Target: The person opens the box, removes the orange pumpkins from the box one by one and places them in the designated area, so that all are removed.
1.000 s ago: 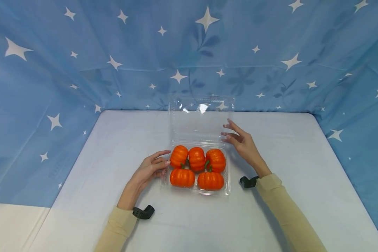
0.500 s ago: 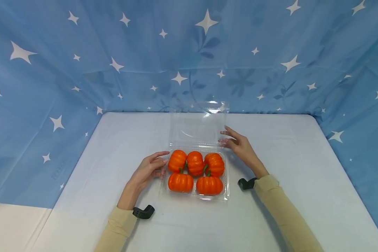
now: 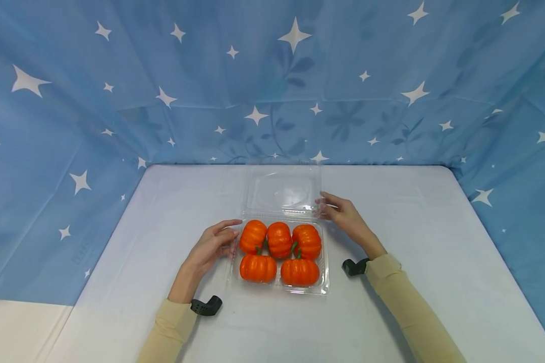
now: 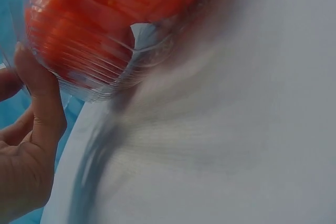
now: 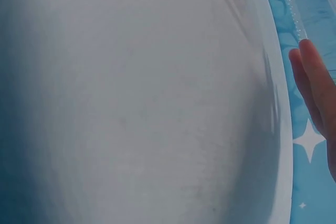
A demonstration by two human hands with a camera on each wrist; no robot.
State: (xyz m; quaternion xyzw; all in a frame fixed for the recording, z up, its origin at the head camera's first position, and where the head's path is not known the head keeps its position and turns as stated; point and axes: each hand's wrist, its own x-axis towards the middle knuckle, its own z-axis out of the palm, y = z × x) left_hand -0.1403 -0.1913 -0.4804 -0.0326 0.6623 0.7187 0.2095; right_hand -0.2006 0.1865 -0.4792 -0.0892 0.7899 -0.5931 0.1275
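A clear plastic clamshell container [image 3: 323, 287] lies on the table, with several small orange pumpkins [image 3: 279, 241] in its base, some with green stems showing. Its clear lid [image 3: 281, 189] is raised and tilts toward the back. My left hand [image 3: 211, 244] is at the left side of the base; in the left wrist view its thumb [image 4: 39, 77] and a finger pinch the rim. At the lid's right edge, near the hinge, is my right hand [image 3: 345, 217], its fingers [image 5: 315, 72] fairly straight and right at the plastic.
A white cloth [image 3: 413, 212] covers the table. Behind it and at both sides hangs a blue curtain [image 3: 200, 75] with white stars. A dark band-like device [image 3: 206, 306] sits on the left wrist, another [image 3: 355, 267] on the right.
The lid has tilted further back, away from me. My right hand has come down slightly along its edge. The left hand keeps its place at the rim; the whole view has shifted a little.
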